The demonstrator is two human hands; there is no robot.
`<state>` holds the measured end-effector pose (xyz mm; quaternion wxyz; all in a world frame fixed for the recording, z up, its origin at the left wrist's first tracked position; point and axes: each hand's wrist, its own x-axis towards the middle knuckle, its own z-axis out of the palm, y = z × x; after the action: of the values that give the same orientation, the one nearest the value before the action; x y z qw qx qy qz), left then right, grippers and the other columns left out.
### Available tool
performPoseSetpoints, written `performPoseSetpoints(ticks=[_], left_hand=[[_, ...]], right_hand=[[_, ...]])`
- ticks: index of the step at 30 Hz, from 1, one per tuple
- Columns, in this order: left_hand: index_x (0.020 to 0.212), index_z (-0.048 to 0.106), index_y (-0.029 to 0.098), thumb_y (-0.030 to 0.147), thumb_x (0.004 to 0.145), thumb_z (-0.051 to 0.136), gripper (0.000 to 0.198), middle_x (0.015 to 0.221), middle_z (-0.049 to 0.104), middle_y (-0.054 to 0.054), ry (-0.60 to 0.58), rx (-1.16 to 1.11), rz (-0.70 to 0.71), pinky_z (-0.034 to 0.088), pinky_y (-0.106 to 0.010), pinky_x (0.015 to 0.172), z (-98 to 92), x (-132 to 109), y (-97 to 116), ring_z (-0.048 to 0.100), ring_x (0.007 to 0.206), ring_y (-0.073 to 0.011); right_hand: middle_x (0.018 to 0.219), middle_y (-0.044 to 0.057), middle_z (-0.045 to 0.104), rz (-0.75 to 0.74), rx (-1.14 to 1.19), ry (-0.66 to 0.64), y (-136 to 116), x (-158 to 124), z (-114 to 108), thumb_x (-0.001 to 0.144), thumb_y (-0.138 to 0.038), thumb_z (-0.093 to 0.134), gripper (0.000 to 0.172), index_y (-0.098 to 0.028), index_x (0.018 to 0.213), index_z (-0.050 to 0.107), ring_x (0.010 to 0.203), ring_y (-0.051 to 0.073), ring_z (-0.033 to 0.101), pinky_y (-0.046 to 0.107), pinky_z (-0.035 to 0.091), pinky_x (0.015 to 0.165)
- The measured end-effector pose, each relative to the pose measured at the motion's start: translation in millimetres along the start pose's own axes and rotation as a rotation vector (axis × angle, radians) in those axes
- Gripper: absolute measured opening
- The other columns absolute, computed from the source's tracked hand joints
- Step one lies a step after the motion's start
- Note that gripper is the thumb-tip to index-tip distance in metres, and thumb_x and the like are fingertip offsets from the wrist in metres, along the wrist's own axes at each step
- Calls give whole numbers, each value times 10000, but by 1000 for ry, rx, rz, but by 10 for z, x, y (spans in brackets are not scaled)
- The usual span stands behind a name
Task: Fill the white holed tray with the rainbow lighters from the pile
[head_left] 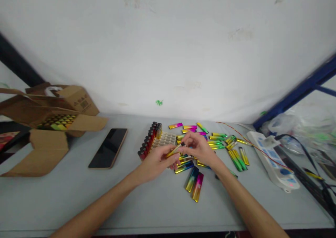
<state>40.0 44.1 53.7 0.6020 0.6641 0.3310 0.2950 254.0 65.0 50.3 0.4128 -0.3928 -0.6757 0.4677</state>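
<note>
In the head view my left hand (157, 161) is closed around a slim gold tube (172, 151). My right hand (198, 147) pinches the small dark piece (183, 144) at the tube's far end; whether it is joined to the tube cannot be told. Just behind my hands stands a pale tray with round holes (168, 139). Dark-capped red tubes (150, 136) stand upright along its left side. Shiny multicoloured tubes lie around my right hand, among them a pink-and-gold tube (197, 187) and a blue-and-gold tube (192, 178) in front.
A black phone (109, 148) lies on the grey table (78, 203) at left. Beyond it, an open cardboard box (49, 143) holds yellowish tubes (60, 122). To the right are a white power strip (273, 161), a thin orange wire (252, 143) and clear plastic bags (296, 129).
</note>
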Motion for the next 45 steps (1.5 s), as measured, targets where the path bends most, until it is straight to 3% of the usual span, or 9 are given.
performPoseSetpoints(ticks=[4,10,14,18,25,30,36,40,45], left_hand=[[1031,577,177,584,952,637,419,877,716,-56,15,-25,-53,502,-284,634,34,29,-185,635,670,-154],[991,479,222,656,888,691,494,756,589,38,110,-253,-85,312,-205,514,61,93,-236,395,546,-76],[845,539,191,751,880,585,563,587,385,78,100,-449,-162,246,-213,490,31,124,-136,263,500,-78],[614,416,202,717,905,502,597,532,282,71,133,-504,-181,213,-222,490,12,123,-101,234,485,-78],[629,389,210,603,868,534,482,556,253,87,293,-466,-206,162,-210,465,40,119,-120,182,461,-63],[666,408,206,697,877,539,550,568,260,91,290,-471,-200,169,-189,449,51,138,-136,198,464,-55],[1051,516,229,673,940,609,467,662,532,77,292,-309,30,330,-192,436,-24,81,148,396,440,-72],[1050,614,190,556,968,649,376,880,699,-24,409,7,214,558,-282,705,-268,12,491,661,717,-144],[1027,772,183,487,923,714,326,1102,735,-101,442,376,277,565,-363,953,-633,42,623,698,1051,-242]], right_hand=[[620,-57,558,-117,-247,122,38,-14,-8,912,-544,759,352,-196,926,700,557,115,494,242,364,549],[698,-10,654,-191,-585,435,138,-76,-203,1072,-480,510,362,-191,1042,727,592,151,586,270,409,594],[689,-9,658,-209,-682,374,273,-122,-173,1078,-445,509,328,-189,1096,713,591,164,608,275,434,622],[659,-21,631,-185,-687,315,278,-143,-86,1088,-411,490,294,-201,1062,694,561,154,584,265,408,589],[671,-14,646,-170,-696,293,252,-150,-47,1091,-389,484,294,-190,1045,695,569,150,590,269,410,604],[800,30,704,-182,-733,226,225,-153,0,1096,-340,481,252,-197,1066,687,710,187,661,297,488,693],[1183,131,692,-334,-787,51,191,-159,186,1070,-257,543,198,-193,1195,682,1117,254,667,418,574,992],[1312,143,677,-416,-870,-70,209,-153,302,1071,-295,561,251,-180,1242,704,1270,276,620,471,528,1120],[1384,145,685,-435,-925,-94,264,-151,344,1082,-321,546,323,-149,1302,707,1368,284,580,490,460,1204]])
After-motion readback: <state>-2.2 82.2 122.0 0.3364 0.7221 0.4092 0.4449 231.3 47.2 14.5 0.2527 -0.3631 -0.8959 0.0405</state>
